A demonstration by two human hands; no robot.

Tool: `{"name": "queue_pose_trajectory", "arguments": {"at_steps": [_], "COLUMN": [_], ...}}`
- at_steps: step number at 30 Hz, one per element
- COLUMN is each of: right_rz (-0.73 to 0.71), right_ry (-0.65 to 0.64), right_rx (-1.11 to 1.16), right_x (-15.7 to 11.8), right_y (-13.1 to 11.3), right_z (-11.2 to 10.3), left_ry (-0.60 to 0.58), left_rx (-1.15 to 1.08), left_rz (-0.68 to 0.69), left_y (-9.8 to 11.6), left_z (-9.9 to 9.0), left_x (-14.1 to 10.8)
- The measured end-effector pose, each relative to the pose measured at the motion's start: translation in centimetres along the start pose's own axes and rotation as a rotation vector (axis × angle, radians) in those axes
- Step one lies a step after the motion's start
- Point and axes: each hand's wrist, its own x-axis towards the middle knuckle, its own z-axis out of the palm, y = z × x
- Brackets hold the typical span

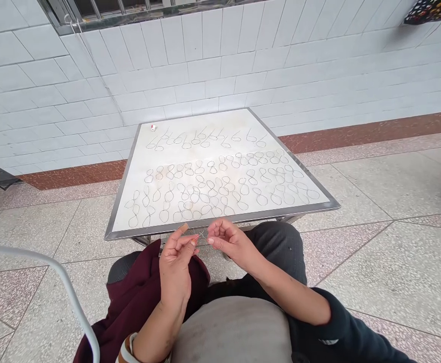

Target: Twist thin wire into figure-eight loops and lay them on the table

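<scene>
In front of my lap, just off the near edge of the table [213, 220], my left hand [178, 259] pinches a thin wire [201, 234] between thumb and forefinger. My right hand [230, 242] faces it with thumb and fingertips closed at the wire's other side. The wire's thin strands appear to cross between the hands; its exact shape is too fine to make out. Beyond lie several thin loops bent like figure eights [166, 212], in uneven rows. Farther back sits a row of single loops with straight tails [194, 141].
A small red-and-white object [153, 128] stands at the table's far left corner. The tiled wall [205, 91] rises behind the table. A grey curved bar [65, 282] is at my left, and maroon cloth [141, 302] covers my left leg.
</scene>
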Motion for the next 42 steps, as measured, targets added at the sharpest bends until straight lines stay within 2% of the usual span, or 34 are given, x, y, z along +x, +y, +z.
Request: {"name": "queue_pose_trajectory", "arguments": {"at_steps": [5,15,20,27,31,38,42], "right_rz": [-0.071,-0.062,-0.054,-0.121,-0.129,-0.217,-0.207], "right_ry": [0.06,0.091,0.069,0.058,0.076,0.045,0.035], "right_rx": [-0.107,-0.181,-0.293,-0.414,-0.397,-0.455,-0.47], "right_x": [-0.6,-0.7,-0.6,-0.3,-0.3,-0.4,-0.4], "right_y": [1.0,1.0,1.1,1.1,1.2,1.0,0.9], "right_z": [0.8,0.8,0.4,-0.2,-0.4,-0.1,0.1], "left_ry": [-0.002,-0.021,-0.06,-0.043,-0.06,-0.021,-0.017], "left_rx": [0.016,-0.068,-0.08,0.059,0.065,0.028,0.014], "left_rz": [0.042,-0.085,-0.146,-0.095,-0.093,-0.085,-0.08], "left_y": [-0.1,0.0,-0.2,-0.4,-0.4,-0.9,-1.0], "left_z": [0.0,0.2,-0.1,-0.7,-0.6,-0.4,-0.3], "left_x": [0.0,0.2,0.4,0.7,0.5,0.5,0.5]}}
